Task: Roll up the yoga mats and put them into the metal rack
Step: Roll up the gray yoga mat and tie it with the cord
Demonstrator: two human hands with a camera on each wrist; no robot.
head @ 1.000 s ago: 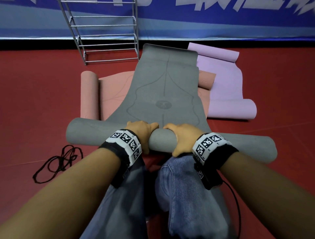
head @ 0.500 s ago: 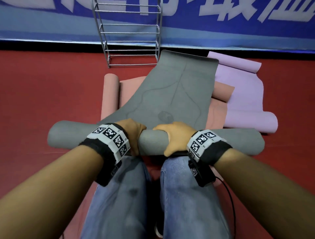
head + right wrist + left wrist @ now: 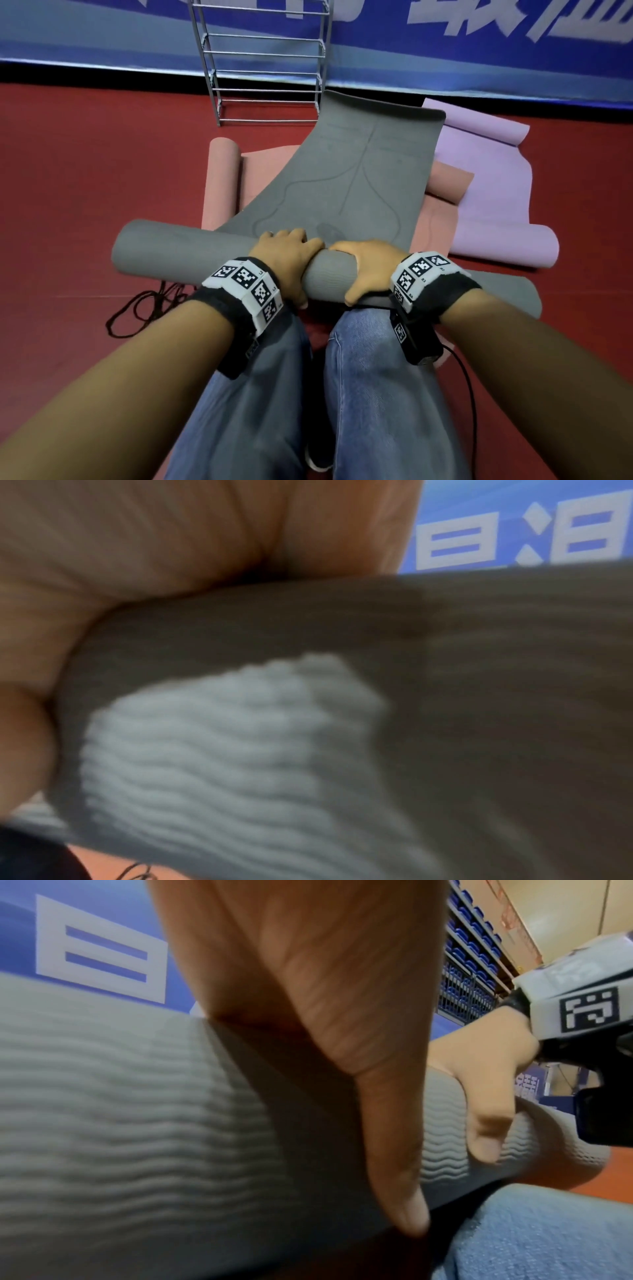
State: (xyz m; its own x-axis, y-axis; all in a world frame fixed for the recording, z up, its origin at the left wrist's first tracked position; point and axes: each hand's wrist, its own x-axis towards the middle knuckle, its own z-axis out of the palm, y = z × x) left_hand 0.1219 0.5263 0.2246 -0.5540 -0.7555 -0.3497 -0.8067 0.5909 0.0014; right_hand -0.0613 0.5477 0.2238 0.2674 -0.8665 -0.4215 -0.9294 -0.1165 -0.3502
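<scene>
While kneeling, left hand [image 3: 286, 255] and right hand [image 3: 368, 265] both clasp the half-rolled grey rubber yoga mat [image 3: 185, 253], fingers curled over, thumbs beneath

The metal rack [image 3: 263, 61] is cut off at the top edge — the right wrist view is blurred throughout.

Rack [image 3: 263, 65] behind mats [image 3: 346, 178] — floor-level

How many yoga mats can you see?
3. The grey mat lies in the middle, half rolled under both hands. The pink mat lies beneath it, with rolled ends poking out. The purple mat lies to the right. More could be hidden underneath.
</scene>
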